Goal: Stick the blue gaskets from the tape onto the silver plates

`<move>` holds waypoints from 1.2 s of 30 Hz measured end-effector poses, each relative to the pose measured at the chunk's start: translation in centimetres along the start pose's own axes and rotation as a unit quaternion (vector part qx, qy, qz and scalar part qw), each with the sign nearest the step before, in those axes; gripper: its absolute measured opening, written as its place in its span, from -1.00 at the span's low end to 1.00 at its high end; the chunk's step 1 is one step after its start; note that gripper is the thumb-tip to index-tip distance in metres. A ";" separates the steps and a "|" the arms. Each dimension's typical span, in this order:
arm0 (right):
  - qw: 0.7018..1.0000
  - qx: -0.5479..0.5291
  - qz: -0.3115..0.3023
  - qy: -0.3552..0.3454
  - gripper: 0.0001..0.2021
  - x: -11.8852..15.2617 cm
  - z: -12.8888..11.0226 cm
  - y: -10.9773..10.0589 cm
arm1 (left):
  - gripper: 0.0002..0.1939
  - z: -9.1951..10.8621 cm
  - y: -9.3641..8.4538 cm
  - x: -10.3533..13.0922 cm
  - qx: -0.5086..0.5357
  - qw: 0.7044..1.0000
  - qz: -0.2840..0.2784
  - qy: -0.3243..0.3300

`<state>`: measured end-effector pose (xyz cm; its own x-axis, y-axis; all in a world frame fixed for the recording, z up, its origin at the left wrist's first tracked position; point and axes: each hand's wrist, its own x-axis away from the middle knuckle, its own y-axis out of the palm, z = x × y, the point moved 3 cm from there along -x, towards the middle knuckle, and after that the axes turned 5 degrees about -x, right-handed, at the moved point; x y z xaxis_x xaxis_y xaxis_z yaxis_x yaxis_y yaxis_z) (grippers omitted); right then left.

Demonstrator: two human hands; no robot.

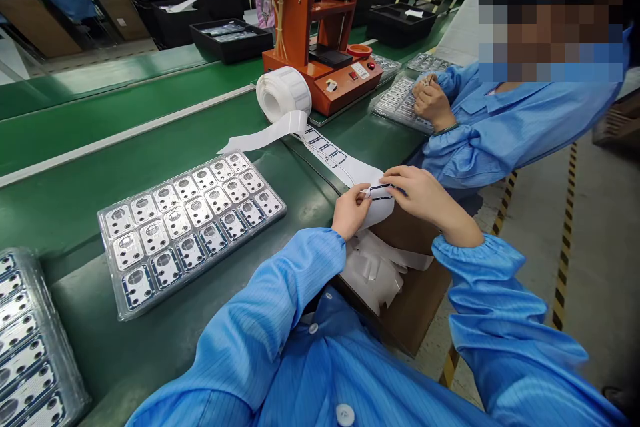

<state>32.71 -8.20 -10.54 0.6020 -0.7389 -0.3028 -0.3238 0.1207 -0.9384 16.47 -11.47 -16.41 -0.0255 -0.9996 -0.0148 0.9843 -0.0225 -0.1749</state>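
Where both hands [350, 215] touch, strip [360, 171] slants (lengthwise) down-right.

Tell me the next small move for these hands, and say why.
Probably ease the dark-edged piece off the white strip. The left hand and right hand both have fingers at it, near the strip's end, and the plates in the tray's rear rows seem to lack the dark edging seen along the front row.

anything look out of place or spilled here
Nothing looks spilled or broken. The one messy spot is the crumpled heap of pale scraps in the brown box below the left hand, with one strip jutting sideways; the metal plates sit in neat rows.
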 end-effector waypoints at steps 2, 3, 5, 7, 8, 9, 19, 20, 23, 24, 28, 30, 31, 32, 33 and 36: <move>1.000 0.022 -0.006 -0.001 -0.72 -0.3 -0.3 -0.2 | -0.62 -0.1 0.0 0.0 -0.001 1.000 0.003 -0.001; 0.999 0.031 -0.009 -0.001 -0.73 -0.4 -0.4 -0.3 | -0.63 -0.1 0.1 0.0 -0.001 1.000 0.004 -0.002; 0.999 0.036 -0.018 -0.002 -0.75 -0.4 -0.4 -0.4 | -0.64 -0.1 0.1 -0.1 -0.002 1.000 0.006 -0.002; 0.999 0.025 -0.031 -0.002 -0.77 -0.4 -0.2 -0.5 | -0.64 -0.1 0.1 -0.1 -0.004 1.000 0.007 -0.001; 0.999 0.016 -0.037 0.001 -0.76 -0.4 -0.1 -0.4 | -0.64 -0.1 0.1 -0.1 -0.005 1.000 0.007 0.000; 0.999 0.008 -0.040 0.003 -0.75 -0.3 0.1 -0.3 | -0.64 0.0 0.1 -0.1 -0.006 1.000 0.008 0.001; 0.997 -0.055 -0.051 0.006 -0.79 -1.2 1.7 1.0 | -0.55 0.4 0.1 0.3 -0.031 0.999 0.009 0.005; 0.998 -0.055 -0.043 0.006 -0.81 -1.4 1.7 0.9 | -0.47 0.4 0.1 0.2 -0.041 0.999 0.006 0.012; 0.998 -0.060 -0.010 0.014 -0.81 -1.6 1.8 0.7 | -0.46 0.5 0.2 -0.5 -0.064 0.998 -0.010 0.025; 0.997 -0.068 -0.002 0.019 -0.80 -1.6 2.1 0.7 | -0.53 0.5 0.2 -0.7 -0.064 0.998 -0.014 0.023; 0.982 -0.164 0.014 0.087 -0.72 -0.3 5.0 1.5 | -0.75 0.6 -0.1 -1.4 -0.067 0.998 -0.007 0.018; 0.952 -0.249 0.033 0.174 -0.63 0.8 7.2 2.7 | -0.78 0.6 -0.3 -1.0 -0.068 0.998 -0.002 0.019; 0.928 -0.294 0.043 0.224 -0.62 1.3 8.3 3.6 | -0.78 0.6 -0.3 -0.7 -0.067 0.998 -0.003 0.020; 0.913 -0.316 0.046 0.253 -0.64 1.8 9.0 4.6 | -0.78 0.6 -0.3 -0.2 -0.066 0.998 -0.007 0.021; 0.903 -0.331 0.046 0.271 -0.66 2.0 9.5 5.9 | -0.78 0.6 -0.2 0.3 -0.065 0.998 -0.014 0.022; 0.878 -0.373 0.046 0.296 -0.69 2.0 9.7 10.0 | -0.81 0.4 0.4 1.9 -0.066 0.996 -0.051 0.029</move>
<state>37.78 -2.05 -22.10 0.1349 -0.9906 -0.0240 -0.8717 -0.1071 -0.4782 16.90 -13.40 -16.17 -0.1381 -0.9893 -0.0461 0.9448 -0.1176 -0.3058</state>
